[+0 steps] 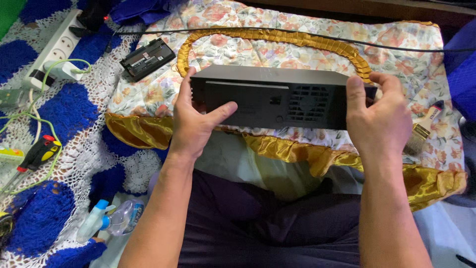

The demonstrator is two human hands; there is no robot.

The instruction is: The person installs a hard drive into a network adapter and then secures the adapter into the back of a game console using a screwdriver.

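Floral quilted cushion (406, 64), gold ruffle trim; boxy dark metal computer case (270, 97) gripped endwise, left hand (191, 121) and right hand (379, 116) fingers wrapped around it.

The box (270, 97) was dark grey, the cushion (396, 54) pale with pink and orange flowers and a gold frill, the cloth (84, 149) white lace over deep blue, the screwdriver (37, 154) black, red and yellow, the power strip (57, 47) white.
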